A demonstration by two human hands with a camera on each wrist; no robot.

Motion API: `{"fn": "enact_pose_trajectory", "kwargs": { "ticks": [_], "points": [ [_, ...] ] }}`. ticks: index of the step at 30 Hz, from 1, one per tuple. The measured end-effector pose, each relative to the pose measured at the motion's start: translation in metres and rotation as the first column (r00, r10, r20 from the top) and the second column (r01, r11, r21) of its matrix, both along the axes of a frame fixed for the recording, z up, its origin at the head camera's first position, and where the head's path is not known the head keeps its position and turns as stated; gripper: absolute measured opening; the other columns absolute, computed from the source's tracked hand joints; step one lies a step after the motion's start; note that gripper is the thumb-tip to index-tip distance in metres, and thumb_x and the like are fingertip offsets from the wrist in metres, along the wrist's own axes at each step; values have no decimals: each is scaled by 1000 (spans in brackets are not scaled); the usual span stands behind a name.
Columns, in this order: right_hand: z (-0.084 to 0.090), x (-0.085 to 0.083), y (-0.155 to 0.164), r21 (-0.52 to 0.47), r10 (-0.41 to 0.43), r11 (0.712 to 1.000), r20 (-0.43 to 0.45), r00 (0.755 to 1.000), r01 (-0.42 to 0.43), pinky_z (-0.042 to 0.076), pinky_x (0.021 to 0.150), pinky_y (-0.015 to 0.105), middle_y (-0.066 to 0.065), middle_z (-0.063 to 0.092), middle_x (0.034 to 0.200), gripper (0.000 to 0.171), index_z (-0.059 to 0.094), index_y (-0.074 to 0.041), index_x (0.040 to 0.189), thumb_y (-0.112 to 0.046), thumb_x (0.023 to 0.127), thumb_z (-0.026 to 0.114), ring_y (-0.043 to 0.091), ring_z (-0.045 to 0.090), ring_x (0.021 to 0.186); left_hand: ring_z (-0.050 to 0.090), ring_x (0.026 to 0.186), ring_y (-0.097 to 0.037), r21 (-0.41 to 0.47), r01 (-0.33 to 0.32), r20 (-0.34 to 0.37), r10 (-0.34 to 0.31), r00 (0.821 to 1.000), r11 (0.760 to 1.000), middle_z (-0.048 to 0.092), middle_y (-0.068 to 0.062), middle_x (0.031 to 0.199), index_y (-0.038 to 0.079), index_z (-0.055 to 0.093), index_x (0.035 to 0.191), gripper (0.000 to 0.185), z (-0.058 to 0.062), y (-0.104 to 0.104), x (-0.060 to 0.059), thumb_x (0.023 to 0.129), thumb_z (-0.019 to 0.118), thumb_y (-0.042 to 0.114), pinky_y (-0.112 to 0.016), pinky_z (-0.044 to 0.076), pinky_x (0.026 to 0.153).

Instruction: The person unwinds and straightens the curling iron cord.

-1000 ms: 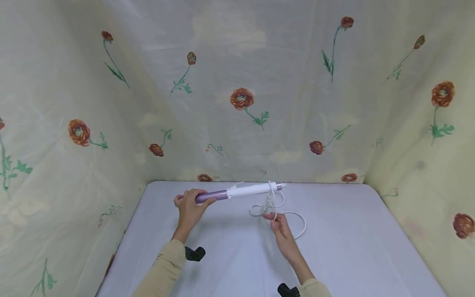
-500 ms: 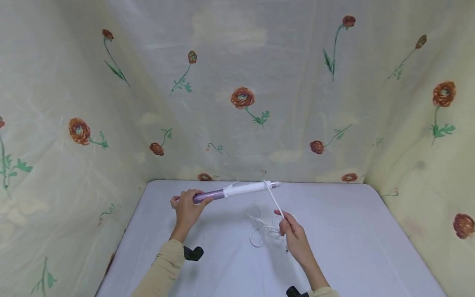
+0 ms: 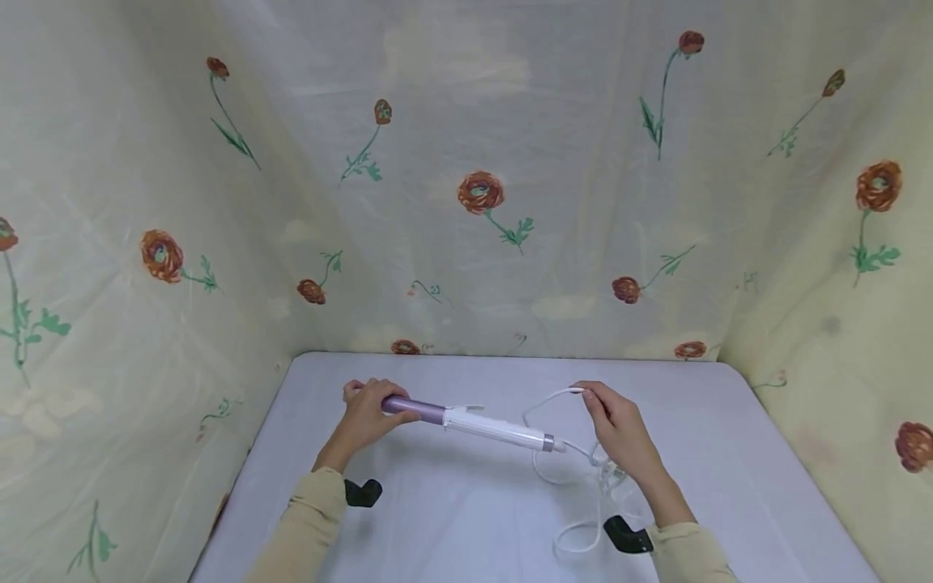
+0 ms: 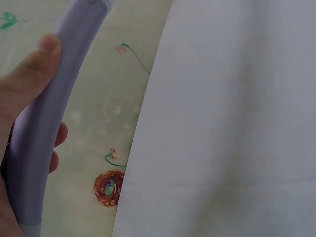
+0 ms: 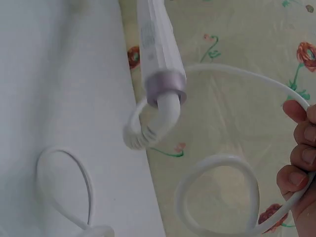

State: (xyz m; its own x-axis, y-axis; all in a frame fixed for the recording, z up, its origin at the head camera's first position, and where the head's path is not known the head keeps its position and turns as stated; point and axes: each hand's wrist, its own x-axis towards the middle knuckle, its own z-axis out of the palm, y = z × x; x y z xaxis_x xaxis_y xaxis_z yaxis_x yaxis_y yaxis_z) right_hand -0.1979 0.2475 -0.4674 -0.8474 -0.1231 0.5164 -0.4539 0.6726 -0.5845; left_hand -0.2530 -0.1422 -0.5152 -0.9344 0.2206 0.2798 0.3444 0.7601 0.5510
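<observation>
Our left hand (image 3: 364, 417) is wrapped around the lavender barrel of the curling iron (image 3: 474, 423), thumb along one side and fingers curled behind it, as the left wrist view confirms. We hold the iron above the white table (image 3: 729, 453), its barrel end toward our left and its white handle sloping down toward our right. Our right hand (image 3: 619, 429) pinches the white cord (image 3: 554, 397) between curled fingers, near the handle's end. The cord leaves the handle's lavender collar, arcs up to the right hand, then hangs in loose loops that reach the table beside our right wrist. Floral cloth (image 3: 481, 194) screens the table on three sides.
</observation>
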Motion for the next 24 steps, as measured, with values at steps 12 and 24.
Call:
{"fn": "enact_pose_trajectory", "kwargs": {
  "ticks": [12, 24],
  "points": [
    [-34, -30, 17, 42, 67, 996, 291, 954, -83, 37, 52, 23, 0, 55, 72, 19, 58, -7, 112, -14, 100, 46, 4, 40, 55, 53, 97, -20, 260, 65, 371, -161, 914, 964, 64, 1, 108, 24, 66, 108, 40, -6, -7, -3, 80, 68, 53, -35, 44, 81],
    [-106, 6, -9, 128, 140, 975, 281, 949, -181, 40, 61, 22, -8, 54, 77, 8, 61, -10, 86, -15, 92, 59, 0, 45, 69, 55, 98, -26, 257, -146, 85, 128, 988, 955, 68, -5, 107, 18, 67, 107, 46, -17, 16, -30, 76, 71, 52, -50, 15, 96]
  ]
}}
